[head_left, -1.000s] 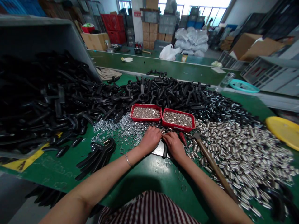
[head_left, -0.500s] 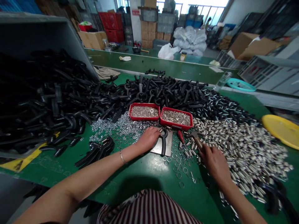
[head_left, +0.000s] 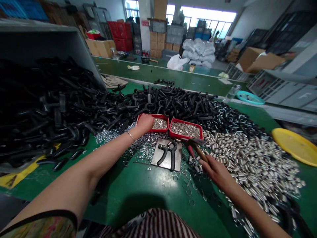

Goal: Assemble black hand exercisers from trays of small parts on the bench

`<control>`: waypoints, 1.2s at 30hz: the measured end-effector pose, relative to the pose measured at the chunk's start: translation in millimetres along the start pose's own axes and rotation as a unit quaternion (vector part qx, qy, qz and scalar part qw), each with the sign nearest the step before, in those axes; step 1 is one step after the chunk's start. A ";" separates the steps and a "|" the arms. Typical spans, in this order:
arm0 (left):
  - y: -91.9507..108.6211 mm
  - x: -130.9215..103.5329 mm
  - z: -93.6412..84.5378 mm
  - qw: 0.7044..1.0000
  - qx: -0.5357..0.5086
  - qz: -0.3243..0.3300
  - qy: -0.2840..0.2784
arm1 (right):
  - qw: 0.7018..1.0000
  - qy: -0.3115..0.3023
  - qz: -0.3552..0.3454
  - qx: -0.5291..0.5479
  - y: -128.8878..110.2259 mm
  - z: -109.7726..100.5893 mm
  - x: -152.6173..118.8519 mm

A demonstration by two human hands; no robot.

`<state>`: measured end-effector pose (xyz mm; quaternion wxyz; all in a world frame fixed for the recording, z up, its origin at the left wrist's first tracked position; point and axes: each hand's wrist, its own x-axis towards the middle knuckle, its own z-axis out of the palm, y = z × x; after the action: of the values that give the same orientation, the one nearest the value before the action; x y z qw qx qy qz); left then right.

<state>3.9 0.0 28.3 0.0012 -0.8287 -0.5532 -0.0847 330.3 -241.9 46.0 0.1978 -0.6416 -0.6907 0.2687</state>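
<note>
My left hand (head_left: 146, 123) reaches into the left red tray (head_left: 164, 130), which holds small metal pieces. Its fingers are bent downward, and whatever is between them is hidden. My right hand (head_left: 212, 168) grips the wooden handle of a hammer (head_left: 201, 154), whose head is just in front of the right red tray (head_left: 185, 136). Between my hands, a black forked plastic part (head_left: 172, 158) lies on a square metal plate (head_left: 157, 158), with a small metal cylinder near its top. A red-handled tool (head_left: 190, 151) rests beside the hammer.
Black plastic parts (head_left: 183, 102) are heaped behind the trays and spill from a grey bin (head_left: 86, 53) at left. Metal cylinders (head_left: 242, 162) cover the right side. Loose rings (head_left: 188, 191) lie near the plate. A yellow lid (head_left: 294, 145) is at far right.
My left hand has moved from the black part on the plate up and left into the left tray. My right hand has shifted slightly left with the hammer.
</note>
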 end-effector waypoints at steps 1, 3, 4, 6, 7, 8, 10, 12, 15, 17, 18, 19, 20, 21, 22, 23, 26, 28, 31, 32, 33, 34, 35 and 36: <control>-0.9 -0.2 2.3 1.000 -0.006 0.003 0.004 | 1.000 0.004 -0.008 0.005 -10.7 5.8 4.5; -2.3 -2.1 5.6 1.000 -0.020 0.001 0.010 | 1.000 0.021 -0.020 0.008 -27.1 18.1 16.8; -3.5 -3.1 6.5 0.999 -0.029 -0.004 0.012 | 1.000 0.016 -0.023 0.003 -32.8 23.9 24.0; -7.8 -4.5 6.9 0.999 -0.046 -0.016 0.014 | 0.999 -0.043 -0.029 -0.009 -39.4 33.2 38.0; -10.7 -4.8 6.7 0.998 -0.060 -0.020 0.016 | 0.996 -0.087 -0.032 -0.008 -41.0 36.1 43.5; -13.7 -4.9 6.4 0.996 -0.085 -0.029 0.019 | 0.992 -0.124 -0.034 0.001 -41.7 37.8 47.5; -18.8 -4.5 5.8 0.981 -0.180 -0.063 0.025 | 0.990 -0.136 -0.030 0.036 -41.2 38.4 50.8; -19.9 -3.7 4.9 0.943 -0.313 -0.111 0.026 | 0.995 -0.082 -0.018 0.054 -38.4 37.8 49.5; -10.9 -3.3 1.4 0.862 -0.487 -0.142 -0.005 | 0.995 -0.083 0.004 0.053 -28.8 38.4 47.2; 0.5 -5.0 -2.3 0.812 -0.568 -0.127 -0.038 | 0.982 -0.148 0.054 0.100 -20.1 39.1 47.9; 6.7 -6.7 -4.2 0.796 -0.592 -0.115 -0.054 | 0.973 -0.168 0.085 0.134 -15.8 39.3 48.9; 12.8 -9.0 -5.9 0.791 -0.599 -0.100 -0.069 | 0.966 -0.171 0.110 0.162 -11.9 39.6 50.3; 18.5 -11.8 -7.2 0.802 -0.586 -0.083 -0.082 | 0.964 -0.157 0.124 0.177 -8.5 40.2 51.9; 23.8 -14.9 -8.3 0.827 -0.552 -0.061 -0.092 | 0.968 -0.134 0.123 0.176 -5.9 41.1 53.7; 28.6 -18.5 -8.9 0.861 -0.498 -0.033 -0.098 | 0.974 -0.115 0.110 0.163 -3.8 42.6 55.5; 32.9 -22.3 -9.3 0.897 -0.431 -0.003 -0.100 | 0.980 -0.104 0.093 0.142 -2.4 44.7 57.1; 43.5 -35.1 -9.5 0.961 -0.248 0.070 -0.101 | 0.990 -0.107 0.040 0.089 -0.1 52.4 58.5; 49.2 -43.8 -9.2 0.967 -0.207 0.092 -0.114 | 0.990 -0.110 0.021 0.086 1.0 56.5 55.2; 57.9 -53.3 -7.5 0.952 -0.252 0.111 -0.130 | 0.983 -0.113 0.045 0.140 2.3 58.9 45.6; 61.2 -54.8 -6.3 0.946 -0.275 0.111 -0.129 | 0.977 -0.113 0.066 0.167 2.5 58.9 42.3; 64.9 -55.2 -4.7 0.941 -0.293 0.108 -0.127 | 0.971 -0.107 0.088 0.196 2.4 58.7 39.3; 68.9 -54.8 -2.7 0.940 -0.302 0.104 -0.123 | 0.963 -0.099 0.109 0.225 2.3 58.6 36.7; 72.9 -53.7 -0.4 0.941 -0.300 0.102 -0.122 | 0.955 -0.088 0.127 0.252 2.1 58.5 34.5; 77.0 -52.1 2.3 0.944 -0.290 0.102 -0.121 | 0.947 -0.077 0.141 0.279 2.1 58.6 32.6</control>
<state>55.3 -77.4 25.8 -0.2978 -0.8489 -0.4134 -0.1404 292.5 -216.4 -3.2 0.2746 -0.6290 -0.5039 0.5244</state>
